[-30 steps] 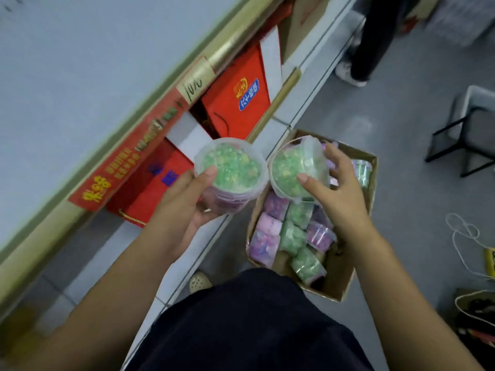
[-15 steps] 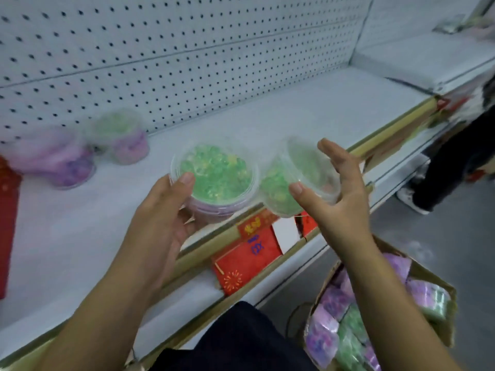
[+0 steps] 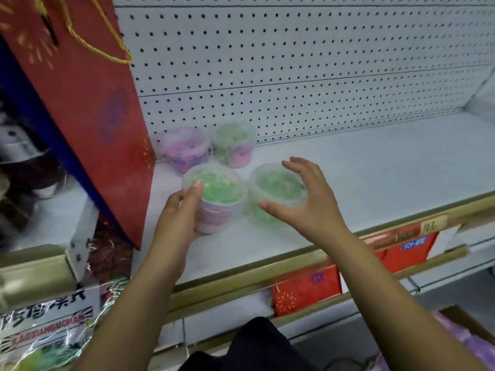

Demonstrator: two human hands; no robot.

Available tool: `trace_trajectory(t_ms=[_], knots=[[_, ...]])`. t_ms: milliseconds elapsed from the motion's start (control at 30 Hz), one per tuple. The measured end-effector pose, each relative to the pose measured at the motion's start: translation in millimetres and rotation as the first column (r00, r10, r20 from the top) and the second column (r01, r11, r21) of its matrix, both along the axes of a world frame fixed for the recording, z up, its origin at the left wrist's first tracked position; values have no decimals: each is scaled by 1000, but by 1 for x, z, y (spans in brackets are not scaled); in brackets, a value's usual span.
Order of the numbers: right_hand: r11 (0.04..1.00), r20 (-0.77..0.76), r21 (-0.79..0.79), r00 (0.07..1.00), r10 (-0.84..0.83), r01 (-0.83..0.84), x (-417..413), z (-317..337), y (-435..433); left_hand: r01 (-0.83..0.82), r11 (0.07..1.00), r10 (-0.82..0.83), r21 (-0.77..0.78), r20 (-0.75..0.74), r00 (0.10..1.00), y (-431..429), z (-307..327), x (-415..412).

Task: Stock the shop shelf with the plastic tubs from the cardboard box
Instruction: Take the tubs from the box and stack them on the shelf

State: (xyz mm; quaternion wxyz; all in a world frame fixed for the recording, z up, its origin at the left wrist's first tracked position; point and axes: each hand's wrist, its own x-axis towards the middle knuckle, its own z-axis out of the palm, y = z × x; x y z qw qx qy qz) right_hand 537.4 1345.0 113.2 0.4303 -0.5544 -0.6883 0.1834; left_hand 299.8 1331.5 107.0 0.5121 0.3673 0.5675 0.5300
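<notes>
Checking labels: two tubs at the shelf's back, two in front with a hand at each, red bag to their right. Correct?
No. The head view shows the red bag left of the tubs, not right. The rest stands.

Both green-topped tubs moved from over the cardboard box (image 3: 466, 321) to the white shelf (image 3: 375, 170). Left tub (image 3: 217, 199) in left hand (image 3: 176, 218) and right tub (image 3: 276, 194) under right hand (image 3: 308, 207) now sit just before the rear tubs (image 3: 209, 148). Box slid to the bottom right corner.
</notes>
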Motion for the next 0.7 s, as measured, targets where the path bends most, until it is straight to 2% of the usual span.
trace_trajectory(t_ms=[67, 200, 300, 567, 700], knots=[[1000, 37, 3, 999, 12, -12, -3, -3, 2, -10, 1000, 10, -7, -30, 1000, 5, -1, -4], [1000, 64, -24, 998, 20, -19, -2, -5, 0, -27, 999, 34, 37, -197, 980, 3, 3, -6], [998, 87, -59, 996, 23, -17, 0, -6, -3, -48, 997, 57, 54, -188, 980, 1, 2, -10], [987, 23, -158, 1000, -21, 24, 1, -5, -8, -81, 990, 101, 114, -185, 978, -6, -2, -14], [977, -51, -209, 997, -54, 42, -4, -6, -4, 23, 993, 6, 115, -242, 970, -8, -14, -18]])
